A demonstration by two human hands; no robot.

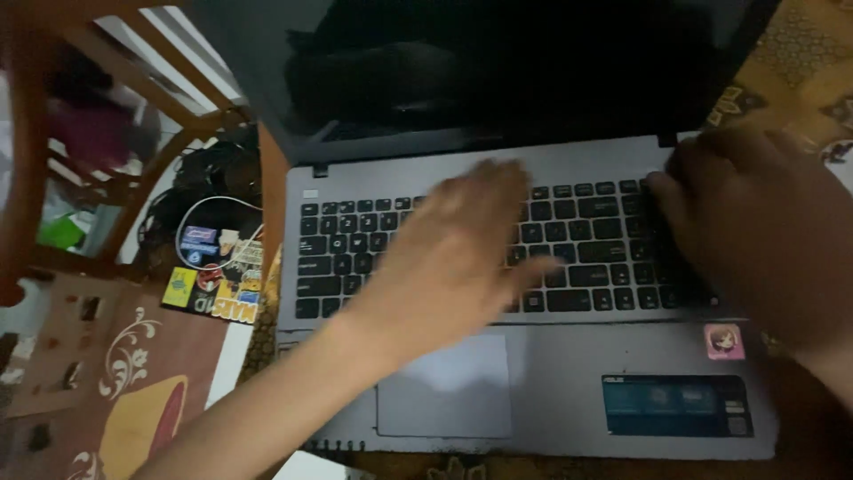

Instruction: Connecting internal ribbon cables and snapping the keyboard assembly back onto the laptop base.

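Laptop: a grey laptop (569,391) lies open in the middle of the view, its lid tilted back and its base taking up most of the lower half of the picture.
Screen: the screen (533,62) is dark and shows only dim reflections.
Keyboard: the black keyboard (355,249) runs across the upper part of the base, partly covered by both hands.
Left hand: the left hand (453,258) reaches in from the lower left, palm down over the middle of the keyboard; its fingers are spread and released, grasping nothing. It is blurred, so whether the fingertips touch the keys cannot be told.
Right hand: the right hand (755,240) comes in from the right edge and rests at the upper right corner of the keyboard, fingers bent down toward the keys near the hinge. It is in shadow; the fingers look loosely curled with nothing held in them.
Touchpad: the pale touchpad (444,387) sits below the keyboard, just under the left wrist.
Stickers on the base: a small pink sticker (724,341) sits at the right of the palm rest, with a blue label (675,405) below it.
Left of the laptop: a dark flat object covered in coloured stickers (218,276) lies just beside the laptop's left edge, with a tangle of black cables (209,173) behind it.
Chair: a wooden chair frame (133,53) stands at the upper left.
Surface: a patterned brown and yellow mat (133,391) shows at the lower left.
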